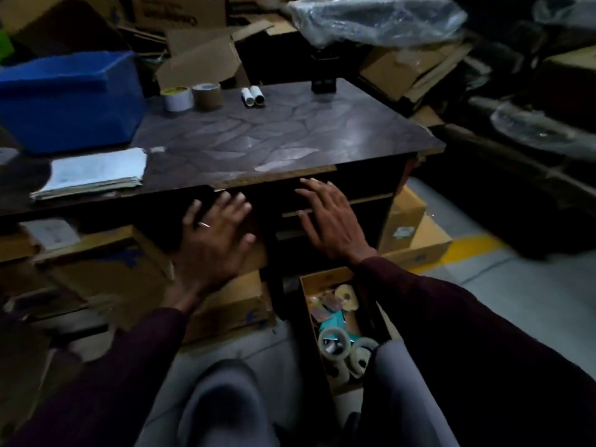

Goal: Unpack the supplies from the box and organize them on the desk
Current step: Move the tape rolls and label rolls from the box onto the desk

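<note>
Two hands hang spread and empty in front of the surface (290, 137), just below its near edge. The left hand (216, 237) has its fingers fanned wide, palm down, a ring on one finger; the right hand (332, 217) is likewise open, fingers splayed toward the dark front of the surface. Neither touches anything that can be made out.

The box (317, 280) sits on the floor below the surface, nearer the viewer than both hands and just under the right forearm, beside the person's right knee. It is open and holds several tape rolls (335, 341), a teal packet (337, 321) and other small things too blurred to name. It lies closer to the right hand than to the left, yet clearly apart from both.

On the surface, well beyond the hands, a white tape roll (177, 98) and a brown tape roll (207, 96) stand touching at the far edge. To their right lie two small white tubes (253, 96) side by side, and further right a small dark object (323, 84) at the far edge. A blue bin (71, 98) fills the surface's far left corner, with a stack of papers (93, 174) in front of it near the front edge, left of the left hand.
</note>
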